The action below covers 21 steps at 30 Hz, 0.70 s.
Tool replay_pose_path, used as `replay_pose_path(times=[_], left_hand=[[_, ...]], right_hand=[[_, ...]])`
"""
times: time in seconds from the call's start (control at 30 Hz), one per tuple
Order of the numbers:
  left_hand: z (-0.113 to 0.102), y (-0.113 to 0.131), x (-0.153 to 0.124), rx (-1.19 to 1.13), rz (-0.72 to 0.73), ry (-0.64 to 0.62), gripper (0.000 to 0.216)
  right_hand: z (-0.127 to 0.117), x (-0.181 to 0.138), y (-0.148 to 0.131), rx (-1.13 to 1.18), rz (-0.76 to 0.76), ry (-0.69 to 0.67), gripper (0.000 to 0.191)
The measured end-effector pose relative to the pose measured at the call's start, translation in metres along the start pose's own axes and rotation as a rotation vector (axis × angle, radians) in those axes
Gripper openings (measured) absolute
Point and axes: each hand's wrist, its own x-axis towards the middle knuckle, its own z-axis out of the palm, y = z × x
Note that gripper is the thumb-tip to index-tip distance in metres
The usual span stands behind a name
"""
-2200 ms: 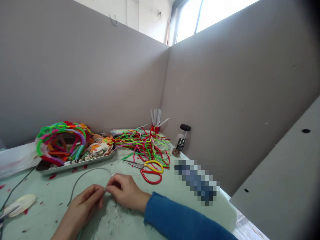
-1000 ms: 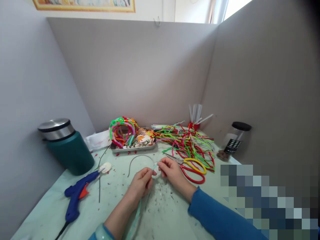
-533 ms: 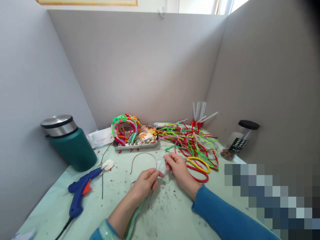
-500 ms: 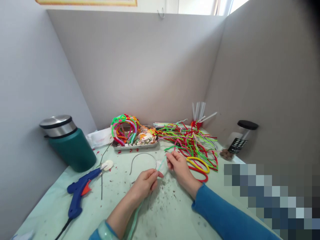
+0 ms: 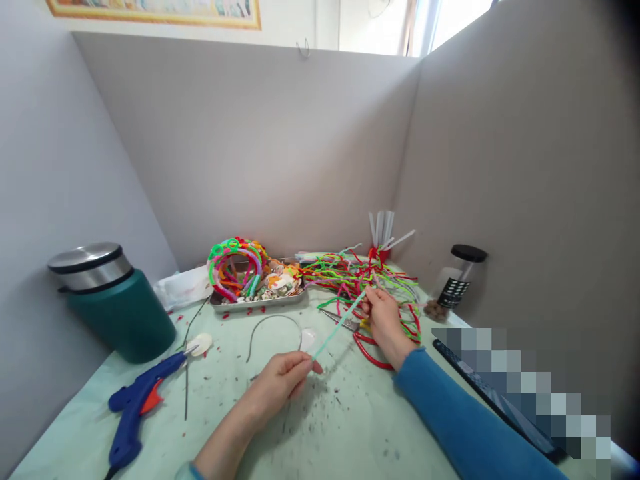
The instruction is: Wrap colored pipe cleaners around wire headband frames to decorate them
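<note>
A mint-green pipe cleaner [image 5: 340, 328] runs straight and slanting between my two hands. Its lower end is pinched by my left hand [image 5: 286, 377], above the middle of the table. My right hand [image 5: 384, 320] has thumb and fingers closed on the upper end, in front of the pile of colourful pipe cleaners [image 5: 350, 267]. Under my right wrist lie scissors with red and yellow handles [image 5: 367, 350], partly covered by the hand. Just beyond my left hand a thin grey wire headband [image 5: 274, 317] rests on the table, a small clear piece [image 5: 308, 339] beside it.
On the left stand a green bottle [image 5: 123, 313] and a blue glue gun [image 5: 145, 397], its tip at a pale disc [image 5: 202, 344]. Behind is a metal tray [image 5: 260, 305] with wrapped headbands [image 5: 237, 270]. A black-lidded jar [image 5: 453, 280] and a dark phone-like slab [image 5: 493, 393] are right.
My right hand has moved right and upward, away from my left, so a longer stretch of pipe cleaner shows between them. The whole view has shifted a little, showing more of the slab.
</note>
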Motion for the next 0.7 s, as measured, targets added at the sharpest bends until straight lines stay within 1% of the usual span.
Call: replay_pose_path(times=[0.07,0.17,0.23,0.27,0.33,0.43,0.47,0.5,0.53,0.57,0.7], left_hand=[[0.002,0.001,0.0,0.042,0.005,0.015,0.038],[0.004,0.002,0.002,0.083,-0.023,0.114,0.039],[0.004,0.003,0.003,0.064,-0.048,0.177,0.038],[0.003,0.004,0.003,0.046,-0.058,0.201,0.038],[0.002,0.005,0.003,0.02,-0.069,0.233,0.036],[0.001,0.005,0.004,-0.011,-0.061,0.249,0.036],[0.001,0.005,0.005,-0.023,-0.046,0.246,0.037],[0.001,0.004,0.005,-0.034,-0.027,0.241,0.037],[0.001,0.003,0.005,-0.043,-0.01,0.236,0.037],[0.001,0.002,0.006,-0.05,0.0,0.235,0.037],[0.0,0.001,0.005,-0.137,-0.045,0.244,0.038]], right_hand=[[-0.001,0.003,0.001,0.022,0.023,-0.012,0.028],[0.001,0.003,-0.001,0.064,0.035,-0.031,0.028],[0.006,-0.002,-0.003,0.093,0.069,-0.107,0.026],[0.01,-0.008,-0.004,0.097,0.099,-0.172,0.026],[0.019,-0.023,-0.003,0.049,0.173,-0.364,0.028],[0.033,-0.052,0.003,-0.113,0.287,-0.614,0.03],[0.037,-0.061,0.005,-0.155,0.31,-0.699,0.03],[0.04,-0.069,0.007,-0.195,0.315,-0.753,0.029],[0.042,-0.075,0.009,-0.225,0.305,-0.782,0.028],[0.044,-0.08,0.01,-0.257,0.276,-0.778,0.027],[0.045,-0.082,0.015,-0.356,0.167,-0.643,0.033]])
